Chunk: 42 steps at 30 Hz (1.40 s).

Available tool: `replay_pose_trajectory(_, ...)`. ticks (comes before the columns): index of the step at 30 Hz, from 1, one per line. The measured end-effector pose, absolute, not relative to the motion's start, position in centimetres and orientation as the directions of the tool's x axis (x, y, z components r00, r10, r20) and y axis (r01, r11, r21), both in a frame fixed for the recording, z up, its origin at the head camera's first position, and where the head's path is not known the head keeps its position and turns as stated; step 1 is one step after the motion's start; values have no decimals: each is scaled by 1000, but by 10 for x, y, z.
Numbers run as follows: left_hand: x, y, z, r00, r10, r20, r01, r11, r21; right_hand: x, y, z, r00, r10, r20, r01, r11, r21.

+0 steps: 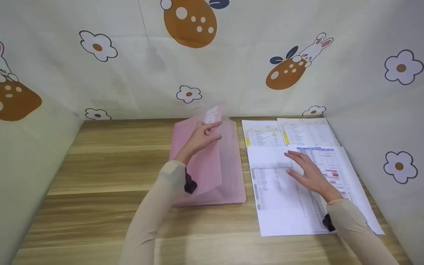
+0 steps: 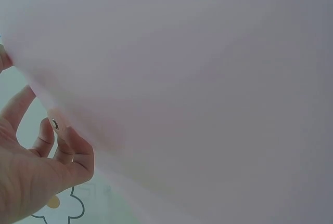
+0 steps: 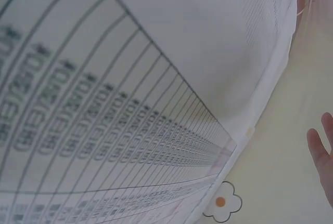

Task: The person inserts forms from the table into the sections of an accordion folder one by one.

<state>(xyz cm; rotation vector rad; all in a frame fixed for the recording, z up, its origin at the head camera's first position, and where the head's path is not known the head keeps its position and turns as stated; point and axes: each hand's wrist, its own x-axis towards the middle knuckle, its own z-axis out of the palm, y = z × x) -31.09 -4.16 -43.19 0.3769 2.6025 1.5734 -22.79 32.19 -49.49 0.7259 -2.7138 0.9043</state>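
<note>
In the head view a pink translucent plastic file folder lies mid-table, its cover flap raised off the layer beneath. My left hand grips the flap's right edge near its white lettering. Close up in the left wrist view, the pink flap fills most of the picture, with curled fingers at its edge beside a small metal snap. To the right, my right hand is spread over printed sheets, fingers fairly straight. Only its fingertips enter the right wrist view, beside a sheet with a printed table.
Two more printed stacks, a left one and a right one, lie behind the front sheets and are partly covered by them. A patterned cloth with rabbits and flowers walls in the wooden table at the back and both sides.
</note>
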Motion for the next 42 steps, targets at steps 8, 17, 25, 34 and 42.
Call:
replay_pose_trajectory(8, -311, -41, -432, -967, 249, 57, 165, 437, 884, -226, 340, -497, -932, -279, 230, -362, 696, -620)
replay_pose_trajectory(17, -311, -41, -432, -966, 253, 57, 166, 433, 886, -226, 367, -488, -988, -157, -16, -82, 597, -798)
replay_pose_trajectory(25, -311, -41, -431, -965, 254, 64, 175, 443, 879, -225, 407, -494, -991, -103, -88, 27, 490, -871)
replay_pose_trajectory(34, -311, -42, -432, -966, 247, 74, 175, 417, 892, -238, 479, -549, -976, 95, -198, 219, 431, -875)
replay_pose_trajectory(42, -310, -41, -430, -963, 258, 76, 182, 417, 890, -228, 500, -552, -946, 209, -247, 318, 456, -831)
